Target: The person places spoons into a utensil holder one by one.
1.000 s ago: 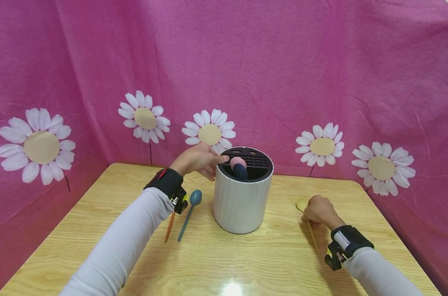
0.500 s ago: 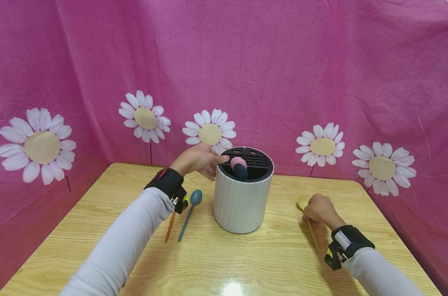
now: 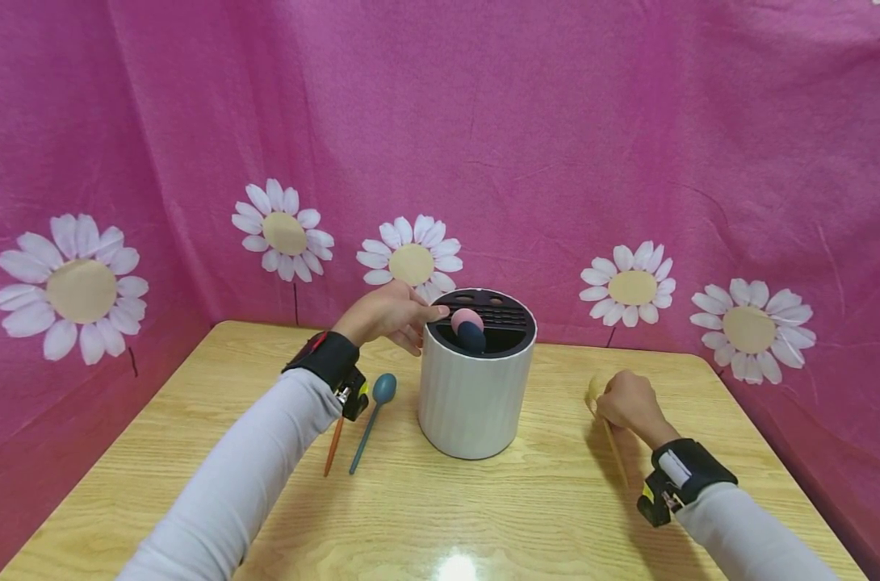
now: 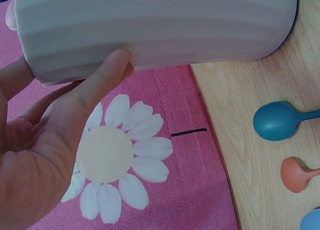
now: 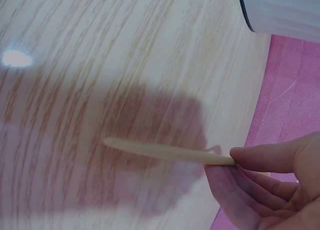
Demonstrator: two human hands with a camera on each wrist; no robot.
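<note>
A white ribbed utensil holder with a black slotted top stands on the table. My left hand grips its upper left side, thumb at the rim and fingers on the outer wall. Inside the holder, the pink head and dark blue head of two utensils stick up; the rest of them is hidden. At the right, my right hand pinches a pale yellow spoon between thumb and fingers. Its handle points toward the near side in the right wrist view, above its shadow.
A teal spoon lies left of the holder, beside an orange ladle partly hidden by my left wrist in the head view. A light blue utensil shows at the left wrist view's corner. Pink flowered cloth hangs behind the wooden table.
My right hand has risen slightly with the yellow spoon, whose handle now appears tilted off the table. The left hand and the holder have stayed in place.
</note>
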